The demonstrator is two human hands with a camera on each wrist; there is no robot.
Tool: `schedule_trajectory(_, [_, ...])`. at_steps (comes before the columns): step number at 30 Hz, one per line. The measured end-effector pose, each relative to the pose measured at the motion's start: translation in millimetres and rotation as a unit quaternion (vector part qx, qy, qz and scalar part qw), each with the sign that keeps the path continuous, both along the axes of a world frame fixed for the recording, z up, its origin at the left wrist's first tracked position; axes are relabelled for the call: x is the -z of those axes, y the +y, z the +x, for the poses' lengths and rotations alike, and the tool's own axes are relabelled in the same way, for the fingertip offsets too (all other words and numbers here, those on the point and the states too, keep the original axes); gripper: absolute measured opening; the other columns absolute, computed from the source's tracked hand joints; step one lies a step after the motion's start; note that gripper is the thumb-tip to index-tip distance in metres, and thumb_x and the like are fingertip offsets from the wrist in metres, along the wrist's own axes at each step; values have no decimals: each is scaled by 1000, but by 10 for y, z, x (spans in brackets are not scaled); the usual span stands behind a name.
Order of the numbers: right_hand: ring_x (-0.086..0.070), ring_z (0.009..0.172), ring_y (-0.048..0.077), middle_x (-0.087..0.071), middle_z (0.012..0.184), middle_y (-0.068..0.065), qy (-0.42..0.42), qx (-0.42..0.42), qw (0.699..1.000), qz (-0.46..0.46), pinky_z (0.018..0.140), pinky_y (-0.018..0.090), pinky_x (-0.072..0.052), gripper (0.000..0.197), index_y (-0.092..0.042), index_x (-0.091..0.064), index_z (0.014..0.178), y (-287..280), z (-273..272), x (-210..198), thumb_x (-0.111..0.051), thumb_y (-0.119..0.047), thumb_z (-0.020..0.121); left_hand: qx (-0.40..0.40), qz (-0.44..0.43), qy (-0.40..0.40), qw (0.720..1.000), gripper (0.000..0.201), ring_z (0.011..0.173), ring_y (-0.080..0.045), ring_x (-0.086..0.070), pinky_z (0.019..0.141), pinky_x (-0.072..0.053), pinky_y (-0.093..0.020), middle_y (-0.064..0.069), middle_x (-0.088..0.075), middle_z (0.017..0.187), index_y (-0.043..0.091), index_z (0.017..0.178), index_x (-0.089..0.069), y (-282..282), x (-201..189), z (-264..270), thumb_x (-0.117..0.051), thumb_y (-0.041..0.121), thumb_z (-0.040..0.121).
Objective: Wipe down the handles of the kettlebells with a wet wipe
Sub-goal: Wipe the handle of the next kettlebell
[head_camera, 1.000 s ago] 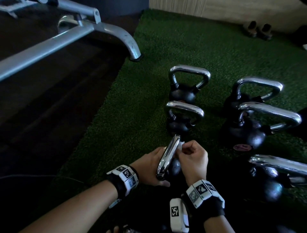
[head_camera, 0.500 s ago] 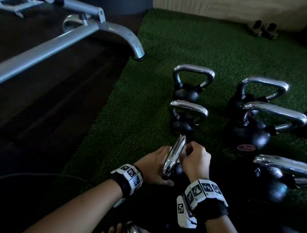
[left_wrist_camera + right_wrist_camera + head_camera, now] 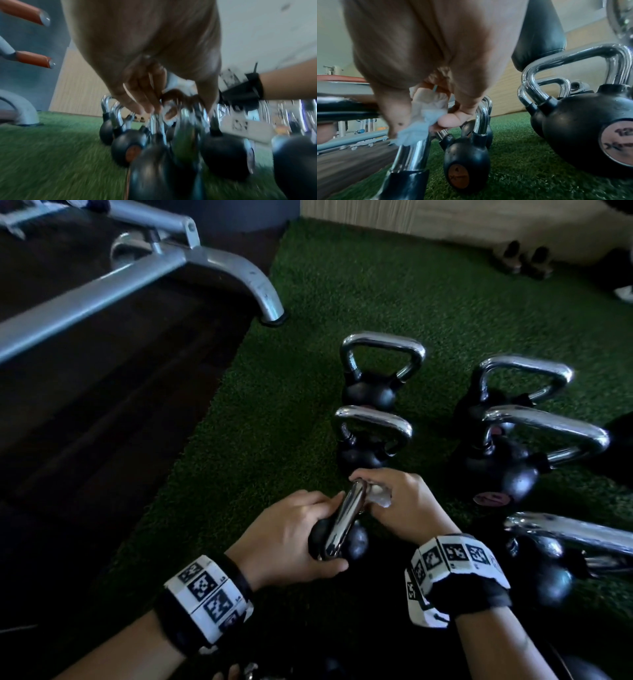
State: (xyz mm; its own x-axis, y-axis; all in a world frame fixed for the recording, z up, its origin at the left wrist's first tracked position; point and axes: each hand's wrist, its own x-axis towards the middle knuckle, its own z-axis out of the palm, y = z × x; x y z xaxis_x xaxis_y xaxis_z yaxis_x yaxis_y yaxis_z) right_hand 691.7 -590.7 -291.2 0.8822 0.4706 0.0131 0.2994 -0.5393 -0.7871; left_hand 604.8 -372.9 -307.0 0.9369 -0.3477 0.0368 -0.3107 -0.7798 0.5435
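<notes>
The nearest kettlebell has a black ball [image 3: 358,541] and a chrome handle [image 3: 344,518] that runs away from me. My left hand [image 3: 320,530] grips the near end of that handle, down by the ball. At the handle's far corner my right hand [image 3: 371,491] pinches a crumpled white wet wipe [image 3: 379,495] against the chrome. In the right wrist view the wipe [image 3: 421,121] sits bunched between thumb and fingers on top of the handle's leg [image 3: 411,152]. The left wrist view is blurred and shows my curled fingers [image 3: 140,97] above the handle.
Two small kettlebells [image 3: 373,436] [image 3: 380,361] stand in a row just beyond my hands. Three larger ones [image 3: 527,378] [image 3: 548,436] [image 3: 568,537] stand to the right, all on green turf [image 3: 274,422]. A grey bench frame [image 3: 137,289] lies on the dark floor at left.
My right hand has slid the wipe along the handle to its far corner, and more of the wipe shows. My left hand keeps its grip near the ball.
</notes>
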Motion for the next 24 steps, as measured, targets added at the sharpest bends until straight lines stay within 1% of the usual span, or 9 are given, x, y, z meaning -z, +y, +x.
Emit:
schedule_trajectory(3, [-70, 85, -1, -77, 87, -7, -55, 34, 998, 0, 75, 18, -55, 44, -23, -78, 95, -105, -88, -3, -73, 13, 71, 60, 60, -25, 996, 92, 109, -6, -55, 90, -53, -37, 17, -64, 116, 30, 152, -47, 36, -55, 100, -66, 80, 77])
schedule_trajectory(6, [-71, 79, 6, -77, 83, -2, -91, 92, 991, -20, 74, 25, -57, 40, -25, -74, 94, -229, -251, 69, -80, 5, 69, 124, 110, -26, 986, 89, 115, -6, -59, 93, -52, -36, 21, -66, 130, 36, 153, -45, 115, -122, 305, -70, 76, 77])
schedule_trajectory(7, [-73, 77, 9, -77, 83, 0, -109, 111, 988, -26, 74, 24, -58, 39, -24, -74, 94, -265, -312, 112, -84, 3, 68, 135, 121, -24, 983, 86, 114, -6, -60, 93, -52, -35, 21, -67, 131, 38, 152, -47, 139, -147, 386, -74, 72, 77])
schedule_trajectory(10, [-75, 82, 16, -78, 91, 2, -136, 155, 978, -30, 78, -3, -44, 42, -16, -81, 100, -308, -519, 185, -91, 1, 63, 126, 131, -12, 983, 76, 105, -5, -65, 88, -53, -30, 19, -74, 118, 49, 144, -52, 202, -242, 587, -81, 60, 75])
schedule_trajectory(11, [-74, 79, 15, -77, 89, 2, -141, 159, 977, -33, 77, -5, -41, 42, -13, -81, 99, -297, -573, 185, -92, 1, 61, 117, 127, 5, 985, 73, 103, -3, -66, 87, -51, -23, 20, -75, 116, 53, 142, -52, 232, -256, 642, -81, 58, 75])
schedule_trajectory(14, [-67, 68, 14, -72, 78, 0, -127, 159, 978, -48, 68, 11, -47, 33, -11, -78, 87, -225, -665, 141, -93, -2, 59, 96, 90, 48, 990, 65, 96, 10, -64, 83, -43, -7, 23, -74, 114, 59, 136, -54, 305, -255, 726, -82, 57, 77])
schedule_trajectory(17, [-64, 74, 5, -70, 81, -8, -56, 162, 981, -85, 69, 3, -43, 32, -20, -80, 93, -238, -647, 55, -93, -13, 64, 96, 35, 85, 991, 61, 101, 10, -66, 93, -53, -19, 25, -73, 118, 58, 136, -56, 322, -213, 708, -81, 57, 80])
schedule_trajectory(21, [-62, 82, -10, -70, 90, -21, 65, 126, 984, -113, 71, 0, -41, 42, -40, -78, 100, -406, -540, -180, -92, -21, 65, 89, -21, 182, 979, 67, 122, 17, -53, 106, -40, -15, 31, -64, 130, 57, 133, -59, 414, -241, 741, -81, 67, 71])
schedule_trajectory(24, [-62, 86, -11, -72, 95, -18, 40, 181, 981, -58, 73, 3, -44, 54, -40, -72, 105, -500, -361, -300, -93, -20, 60, 27, -101, 244, 964, 62, 120, 12, -59, 109, -45, -27, 28, -69, 126, 50, 127, -67, 491, -190, 945, -70, 80, 73])
